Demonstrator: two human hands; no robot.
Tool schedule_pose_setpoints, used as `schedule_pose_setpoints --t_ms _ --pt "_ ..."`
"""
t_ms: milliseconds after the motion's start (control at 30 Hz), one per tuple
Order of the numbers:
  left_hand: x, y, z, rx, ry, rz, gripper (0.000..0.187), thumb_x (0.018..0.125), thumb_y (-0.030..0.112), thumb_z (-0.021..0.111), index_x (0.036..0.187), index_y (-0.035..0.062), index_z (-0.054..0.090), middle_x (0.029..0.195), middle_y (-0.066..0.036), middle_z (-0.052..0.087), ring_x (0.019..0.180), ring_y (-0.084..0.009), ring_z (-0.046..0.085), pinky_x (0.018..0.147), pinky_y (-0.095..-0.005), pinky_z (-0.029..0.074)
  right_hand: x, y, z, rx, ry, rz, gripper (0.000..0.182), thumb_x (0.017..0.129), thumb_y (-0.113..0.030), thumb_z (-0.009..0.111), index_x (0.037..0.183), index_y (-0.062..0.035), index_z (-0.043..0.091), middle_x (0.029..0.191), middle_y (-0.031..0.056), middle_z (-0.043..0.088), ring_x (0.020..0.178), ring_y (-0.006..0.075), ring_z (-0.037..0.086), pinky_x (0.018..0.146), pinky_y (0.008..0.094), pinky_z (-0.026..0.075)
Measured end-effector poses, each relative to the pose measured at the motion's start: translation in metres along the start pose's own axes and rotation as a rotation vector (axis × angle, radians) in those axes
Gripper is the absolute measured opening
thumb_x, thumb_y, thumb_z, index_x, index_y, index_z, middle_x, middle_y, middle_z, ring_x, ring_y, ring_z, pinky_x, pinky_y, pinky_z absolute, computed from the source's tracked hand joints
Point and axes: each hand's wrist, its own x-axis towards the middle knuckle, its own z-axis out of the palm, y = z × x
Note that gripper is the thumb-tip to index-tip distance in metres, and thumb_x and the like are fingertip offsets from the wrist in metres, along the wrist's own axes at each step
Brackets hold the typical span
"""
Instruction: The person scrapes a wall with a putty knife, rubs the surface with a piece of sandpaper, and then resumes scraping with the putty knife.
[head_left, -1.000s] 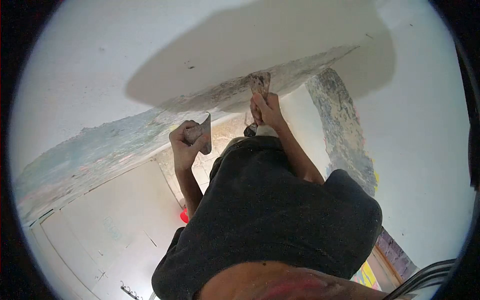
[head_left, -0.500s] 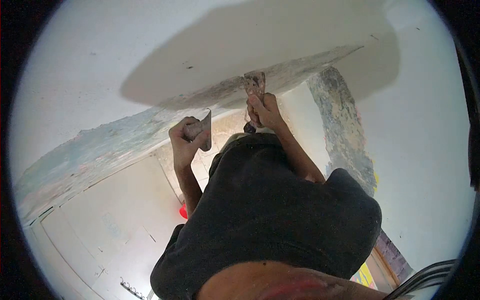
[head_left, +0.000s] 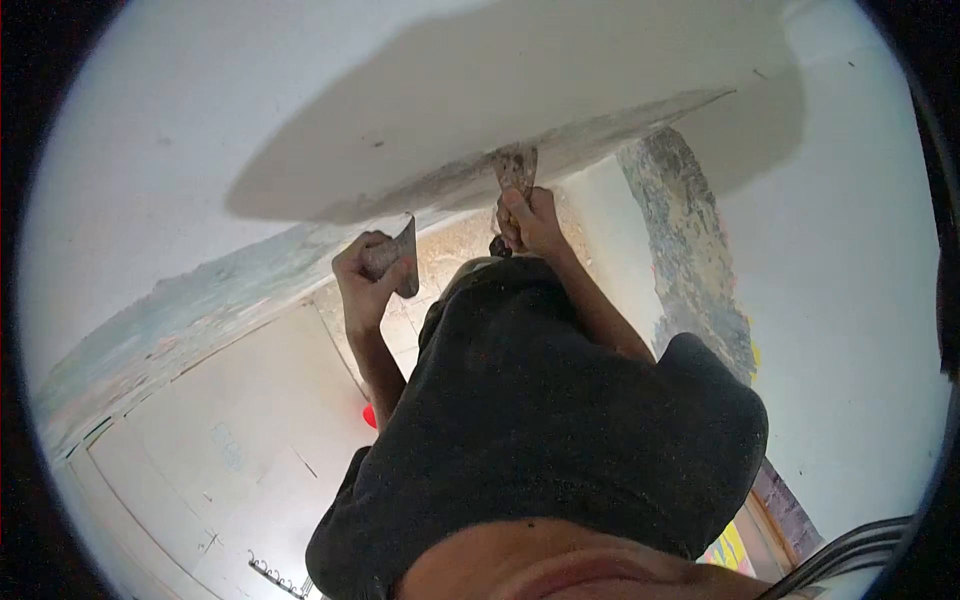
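Putty knife [head_left: 516, 168] sits at about twelve o'clock in the head view, blade pressed up against the scraped, grey-mottled band [head_left: 600, 130] where wall meets ceiling. Right hand [head_left: 528, 222] is clamped in a fist round its handle, thumb laid up along the shaft. Since a second ago the blade has slid a touch higher and to the right along that band, and the smooth pale patch [head_left: 520, 90] above it reads a little broader: my read is that the spreading stroke is moving along the seam, not finishing. Long axis runs nearly six to twelve, blade end up, handle end down toward the dark shirt [head_left: 560, 400]. Over at ten o'clock from there, left hand [head_left: 368, 270] grips a second flat blade [head_left: 406, 258], edge tilted up, held clear of the wall and hardly moved. Down at seven o'clock, something red [head_left: 370, 415] peeks past the forearm; I cannot tell what.
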Motion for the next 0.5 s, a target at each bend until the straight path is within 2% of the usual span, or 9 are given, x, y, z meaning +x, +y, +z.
schedule_pose_setpoints --t_ms 100,200,333,500 --pt "0.003 0.000 0.000 -0.029 0.002 -0.015 0.022 0.072 0.006 0.077 0.087 -0.0014 0.063 0.074 0.001 0.058 0.066 -0.0058 0.052 0.058 -0.0233 0.044 0.003 0.002 -0.005 0.010 -0.084 -0.094 0.042 0.102 -0.032 0.050 0.068 -0.0072 0.051 0.048 0.0001 0.046 0.036 0.0084 0.041 0.033 0.0262 0.033" --pt "-0.001 0.001 0.000 0.030 0.000 -0.035 0.022 0.071 0.004 0.077 0.087 -0.0017 0.063 0.074 0.001 0.058 0.066 -0.0062 0.052 0.059 -0.0235 0.044 -0.001 -0.025 0.009 0.051 -0.036 -0.093 0.043 0.102 -0.032 0.049 0.068 -0.0070 0.051 0.048 0.0008 0.046 0.036 0.0087 0.042 0.034 0.0266 0.034" --pt "-0.001 0.007 0.003 0.042 0.026 0.014 0.022 0.070 0.002 0.076 0.087 -0.0020 0.063 0.073 0.000 0.058 0.065 -0.0066 0.053 0.058 -0.0237 0.044 0.006 -0.013 0.000 0.004 -0.037 -0.084 0.044 0.103 -0.033 0.049 0.067 -0.0071 0.051 0.048 0.0011 0.046 0.037 0.0095 0.043 0.034 0.0269 0.035" --pt "-0.003 0.001 -0.001 -0.033 -0.011 -0.033 0.023 0.069 0.001 0.076 0.088 -0.0021 0.063 0.073 0.000 0.058 0.065 -0.0065 0.053 0.058 -0.0239 0.044 -0.002 -0.003 -0.007 -0.058 0.030 -0.058 0.047 0.104 -0.037 0.047 0.069 -0.0054 0.049 0.050 0.0017 0.045 0.039 0.0099 0.043 0.037 0.0263 0.035"
